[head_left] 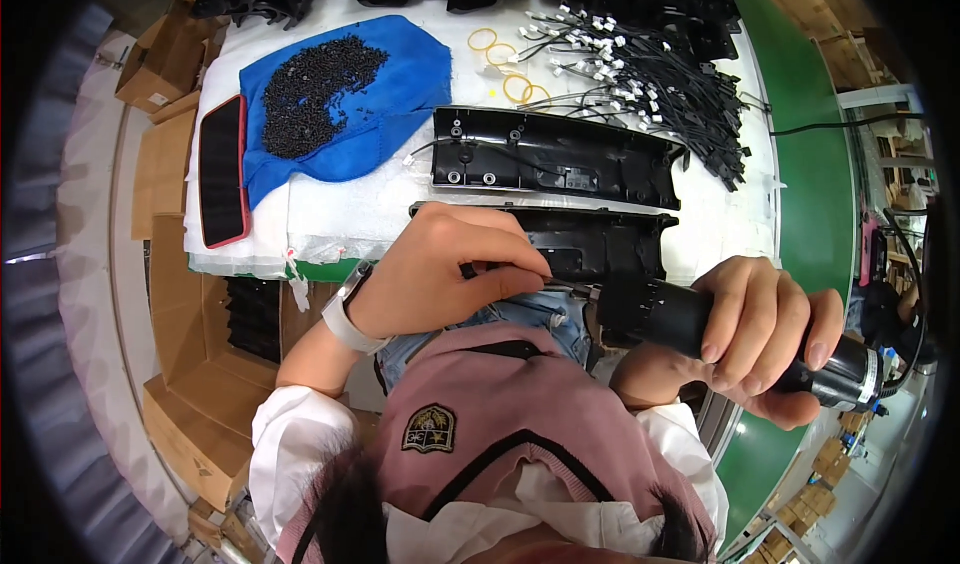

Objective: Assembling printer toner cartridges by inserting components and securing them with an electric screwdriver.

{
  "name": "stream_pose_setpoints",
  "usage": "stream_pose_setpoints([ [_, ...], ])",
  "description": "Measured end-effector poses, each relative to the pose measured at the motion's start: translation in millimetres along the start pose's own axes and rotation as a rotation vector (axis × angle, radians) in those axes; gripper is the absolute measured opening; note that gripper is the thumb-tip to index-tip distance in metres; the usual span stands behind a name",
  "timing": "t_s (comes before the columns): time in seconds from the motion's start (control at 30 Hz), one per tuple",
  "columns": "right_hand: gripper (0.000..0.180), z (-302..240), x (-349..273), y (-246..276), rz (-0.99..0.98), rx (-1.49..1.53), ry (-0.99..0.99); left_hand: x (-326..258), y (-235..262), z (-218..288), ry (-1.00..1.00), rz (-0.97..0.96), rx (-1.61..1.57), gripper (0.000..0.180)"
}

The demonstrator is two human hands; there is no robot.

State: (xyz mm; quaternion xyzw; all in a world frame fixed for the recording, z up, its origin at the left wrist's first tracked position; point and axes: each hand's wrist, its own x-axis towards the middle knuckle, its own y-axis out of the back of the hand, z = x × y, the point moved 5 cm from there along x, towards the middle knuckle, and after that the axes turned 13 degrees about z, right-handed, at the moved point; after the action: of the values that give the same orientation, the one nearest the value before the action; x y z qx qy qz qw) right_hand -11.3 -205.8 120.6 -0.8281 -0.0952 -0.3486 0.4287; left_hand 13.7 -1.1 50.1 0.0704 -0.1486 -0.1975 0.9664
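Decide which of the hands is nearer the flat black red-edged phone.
Left. The left hand is lower right of the phone; the right hand, gripping the black cylindrical electric screwdriver, is much farther right.

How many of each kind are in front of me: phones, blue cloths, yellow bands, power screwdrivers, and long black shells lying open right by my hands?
Phone: 1
Blue cloth: 1
Yellow bands: 4
Power screwdriver: 1
Long black shells: 2
Total: 9
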Motion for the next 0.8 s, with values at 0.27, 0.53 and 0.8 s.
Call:
stream_pose_setpoints([
  [0.27,0.036,1.9,-5.2,1.6,-0.055,-0.024,-0.094,-2.7,-11.7,-5.3,0.013,0.008,-0.030,0.013],
  [0.53,0.036,-0.4,-12.1,6.7,0.036,0.021,-0.068,-16.1,-17.7,-10.0,0.069,0.092,-0.061,0.023],
  [0.8,0.036,16.2,-28.0,-1.9,-0.290,-0.354,-0.168,-32.7,-36.0,-24.2,-0.396,0.146,0.621,0.032],
])
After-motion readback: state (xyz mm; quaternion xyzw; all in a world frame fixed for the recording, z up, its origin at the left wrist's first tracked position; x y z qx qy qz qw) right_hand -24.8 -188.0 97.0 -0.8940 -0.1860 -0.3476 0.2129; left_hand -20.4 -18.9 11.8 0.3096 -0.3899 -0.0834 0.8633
